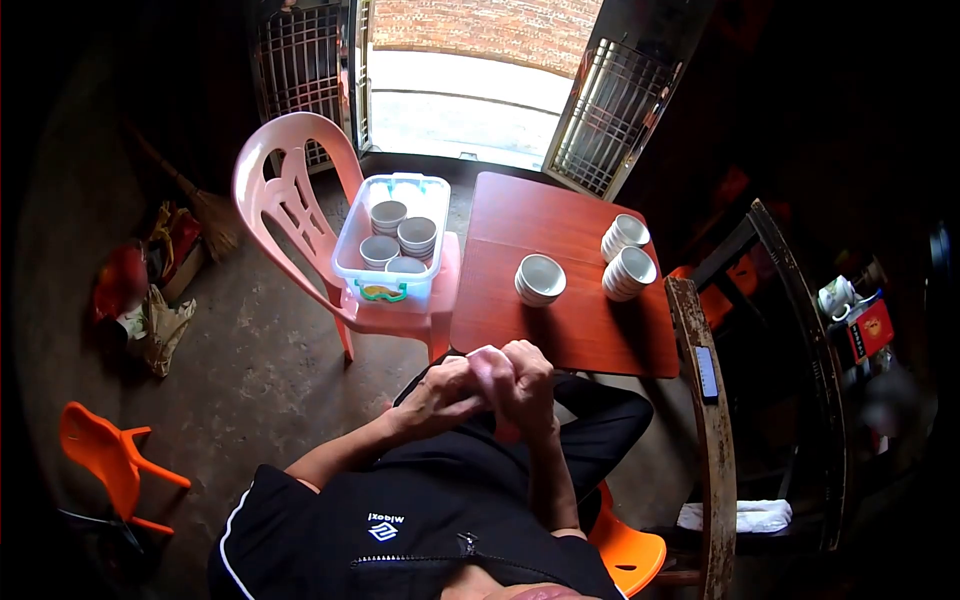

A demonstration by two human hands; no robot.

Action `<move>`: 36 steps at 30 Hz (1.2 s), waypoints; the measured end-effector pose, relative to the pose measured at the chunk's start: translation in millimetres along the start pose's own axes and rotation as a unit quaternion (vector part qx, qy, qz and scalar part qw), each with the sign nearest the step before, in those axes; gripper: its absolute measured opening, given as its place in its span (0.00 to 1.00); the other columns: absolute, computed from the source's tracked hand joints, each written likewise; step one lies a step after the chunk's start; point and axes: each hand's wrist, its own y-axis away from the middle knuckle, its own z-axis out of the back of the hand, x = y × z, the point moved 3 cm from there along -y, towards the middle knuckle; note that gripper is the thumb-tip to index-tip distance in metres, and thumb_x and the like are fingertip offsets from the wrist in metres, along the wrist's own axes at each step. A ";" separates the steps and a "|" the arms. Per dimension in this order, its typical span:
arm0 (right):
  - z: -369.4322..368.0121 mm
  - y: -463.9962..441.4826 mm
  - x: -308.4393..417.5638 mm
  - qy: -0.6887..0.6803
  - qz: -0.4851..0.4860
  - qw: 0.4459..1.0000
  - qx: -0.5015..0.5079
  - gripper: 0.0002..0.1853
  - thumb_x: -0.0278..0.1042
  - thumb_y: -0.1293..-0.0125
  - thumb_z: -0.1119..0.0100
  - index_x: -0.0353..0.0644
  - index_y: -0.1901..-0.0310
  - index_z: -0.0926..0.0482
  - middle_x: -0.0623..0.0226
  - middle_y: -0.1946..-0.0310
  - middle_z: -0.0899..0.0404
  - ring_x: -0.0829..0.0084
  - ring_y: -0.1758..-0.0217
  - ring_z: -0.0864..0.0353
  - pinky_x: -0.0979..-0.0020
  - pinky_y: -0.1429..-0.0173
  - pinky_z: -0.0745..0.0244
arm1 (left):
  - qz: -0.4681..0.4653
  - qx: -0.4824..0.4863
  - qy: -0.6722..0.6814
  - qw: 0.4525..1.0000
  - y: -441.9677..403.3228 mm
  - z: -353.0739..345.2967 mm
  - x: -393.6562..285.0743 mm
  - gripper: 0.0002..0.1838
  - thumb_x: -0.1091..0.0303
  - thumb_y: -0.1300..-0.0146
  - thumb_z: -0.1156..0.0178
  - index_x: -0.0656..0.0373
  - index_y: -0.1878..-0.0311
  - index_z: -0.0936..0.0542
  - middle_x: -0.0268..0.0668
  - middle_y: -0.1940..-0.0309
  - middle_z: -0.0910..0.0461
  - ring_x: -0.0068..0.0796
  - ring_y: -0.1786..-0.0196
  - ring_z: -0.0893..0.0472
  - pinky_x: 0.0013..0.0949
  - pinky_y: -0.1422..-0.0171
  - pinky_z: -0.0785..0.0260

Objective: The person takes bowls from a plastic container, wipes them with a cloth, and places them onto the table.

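My left hand [442,396] and my right hand [528,384] meet in front of my lap, fingers closed on a small pinkish cloth [492,372] bunched between them. Beyond them, on the red-brown table [510,215], stands a stack of white bowls [540,280]. Two more stacks of bowls, a rear one [625,236] and a nearer one [629,274], stand close together near the table's right edge. A clear plastic bin [345,240] with several bowl stacks [417,237] inside rests on the pink chair [447,285], left of the table.
A worn wooden frame [712,450] with a phone [707,374] on it rises at the right. An orange chair [105,455] is at the far left, another orange seat [628,550] beside me. Bags [165,330] and a broom [208,215] lie back left.
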 end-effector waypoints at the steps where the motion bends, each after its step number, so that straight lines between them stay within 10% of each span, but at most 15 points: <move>1: -0.2 5.8 -6.3 -0.096 -0.098 0.990 0.015 0.11 0.32 0.38 0.47 0.36 0.75 0.27 0.59 0.82 0.32 0.64 0.78 0.30 0.65 0.71 0.35 | 0.104 -0.003 0.178 0.979 1.7 -2.4 -1.6 0.10 0.68 0.35 0.40 0.64 0.55 0.23 0.32 0.62 0.21 0.16 0.57 0.25 0.26 0.53 0.32; 3: -9.0 27.6 -29.7 -0.389 -0.298 0.872 0.004 0.08 0.29 0.41 0.43 0.37 0.75 0.28 0.61 0.82 0.31 0.66 0.77 0.29 0.66 0.68 0.33 | 0.183 -0.010 0.299 0.937 14.2 -11.1 25.0 0.10 0.66 0.33 0.41 0.63 0.57 0.24 0.27 0.66 0.24 0.13 0.63 0.27 0.23 0.60 0.34; 5: -23.2 41.8 -33.4 -0.070 0.001 0.985 -0.160 0.10 0.34 0.34 0.47 0.36 0.58 0.26 0.69 0.67 0.29 0.76 0.67 0.30 0.70 0.64 0.31 | 0.212 -0.018 0.363 0.907 12.8 -8.8 20.8 0.10 0.65 0.33 0.41 0.62 0.56 0.24 0.26 0.67 0.26 0.13 0.62 0.29 0.20 0.58 0.35; 10: -15.7 32.4 -39.3 0.214 0.188 0.932 -0.223 0.15 0.39 0.32 0.48 0.34 0.54 0.24 0.61 0.65 0.24 0.72 0.63 0.24 0.67 0.59 0.26 | 0.205 0.058 0.357 0.909 7.2 -6.3 25.3 0.12 0.64 0.35 0.39 0.63 0.56 0.24 0.27 0.66 0.25 0.15 0.60 0.28 0.23 0.55 0.33; 13: 8.3 3.6 -13.8 -0.008 -0.190 0.982 0.007 0.10 0.33 0.39 0.41 0.37 0.75 0.24 0.59 0.83 0.30 0.62 0.77 0.25 0.61 0.67 0.31 | 0.187 0.055 0.256 0.947 2.1 -7.8 6.9 0.12 0.68 0.35 0.39 0.64 0.53 0.24 0.32 0.61 0.23 0.18 0.55 0.25 0.26 0.48 0.30; 15: 1.2 -9.6 7.2 0.056 -0.025 0.998 0.032 0.16 0.32 0.40 0.43 0.36 0.83 0.31 0.56 0.88 0.40 0.60 0.81 0.30 0.60 0.70 0.36 | 0.142 0.048 0.243 0.958 7.9 -11.5 18.4 0.12 0.69 0.34 0.40 0.64 0.51 0.25 0.32 0.60 0.23 0.19 0.54 0.25 0.26 0.47 0.30; 17: -17.4 28.5 -43.9 -0.040 -0.099 0.994 -0.036 0.04 0.27 0.42 0.41 0.38 0.71 0.24 0.59 0.78 0.29 0.60 0.75 0.27 0.62 0.70 0.33 | 0.175 0.024 0.334 0.926 8.8 -13.8 27.0 0.08 0.68 0.33 0.41 0.62 0.56 0.25 0.30 0.66 0.25 0.16 0.59 0.26 0.24 0.55 0.31; 19: -18.3 33.0 -28.2 0.206 0.097 0.965 -0.130 0.16 0.25 0.42 0.38 0.36 0.51 0.24 0.56 0.59 0.21 0.58 0.62 0.20 0.64 0.61 0.23 | 0.200 0.020 0.293 0.935 4.0 -0.2 18.8 0.11 0.64 0.35 0.38 0.59 0.65 0.28 0.24 0.72 0.33 0.12 0.67 0.34 0.23 0.65 0.41; 20: -27.3 45.7 -38.1 0.050 -0.056 0.988 -0.138 0.19 0.26 0.42 0.36 0.33 0.49 0.25 0.52 0.57 0.21 0.53 0.58 0.19 0.60 0.54 0.21 | 0.202 -0.013 0.316 0.927 1.7 -1.5 15.7 0.13 0.63 0.36 0.36 0.58 0.69 0.30 0.22 0.74 0.38 0.11 0.69 0.39 0.23 0.69 0.47; 24: -16.4 21.0 -25.6 0.054 -0.070 0.996 -0.005 0.10 0.33 0.39 0.41 0.37 0.59 0.21 0.60 0.69 0.19 0.59 0.68 0.21 0.64 0.58 0.25 | 0.177 0.013 0.145 0.973 5.4 -7.4 19.9 0.10 0.66 0.36 0.38 0.62 0.60 0.26 0.32 0.71 0.27 0.19 0.65 0.28 0.27 0.59 0.33; 25: -11.9 0.9 -7.5 -0.065 -0.144 0.987 0.024 0.09 0.33 0.39 0.42 0.35 0.68 0.21 0.62 0.75 0.21 0.62 0.74 0.23 0.66 0.63 0.27 | 0.001 -0.016 0.046 0.999 13.1 -14.8 33.5 0.10 0.68 0.36 0.40 0.62 0.56 0.26 0.36 0.68 0.24 0.23 0.62 0.25 0.30 0.55 0.31; 26: -11.3 -5.9 2.2 0.101 -0.018 0.991 0.082 0.10 0.33 0.39 0.42 0.35 0.73 0.23 0.64 0.78 0.22 0.64 0.77 0.26 0.67 0.68 0.29 | 0.073 -0.011 0.145 0.987 14.4 -17.6 31.2 0.09 0.70 0.35 0.41 0.63 0.55 0.25 0.33 0.66 0.22 0.22 0.61 0.24 0.29 0.53 0.30; 29: -13.4 11.8 -24.9 -0.297 -0.322 0.898 0.021 0.10 0.33 0.38 0.41 0.36 0.72 0.23 0.71 0.78 0.24 0.74 0.76 0.27 0.71 0.69 0.31 | 0.258 -0.005 0.348 0.901 17.0 -11.1 43.9 0.11 0.72 0.37 0.38 0.62 0.52 0.25 0.29 0.62 0.22 0.16 0.57 0.24 0.25 0.50 0.30; 31: -31.8 29.1 -44.4 -0.227 -0.239 0.934 -0.138 0.11 0.35 0.32 0.47 0.36 0.63 0.20 0.68 0.77 0.25 0.80 0.74 0.28 0.76 0.67 0.31 | 0.259 -0.028 0.317 0.912 14.2 -11.1 46.9 0.09 0.70 0.37 0.38 0.62 0.57 0.25 0.27 0.66 0.25 0.14 0.61 0.26 0.22 0.56 0.32; 36: -25.7 17.0 -35.0 -0.143 -0.183 0.972 -0.045 0.13 0.41 0.34 0.46 0.38 0.61 0.20 0.63 0.75 0.24 0.69 0.73 0.25 0.70 0.66 0.29 | 0.315 -0.018 0.229 0.921 29.8 -25.2 67.7 0.12 0.72 0.38 0.38 0.64 0.52 0.24 0.31 0.60 0.21 0.18 0.58 0.23 0.25 0.52 0.29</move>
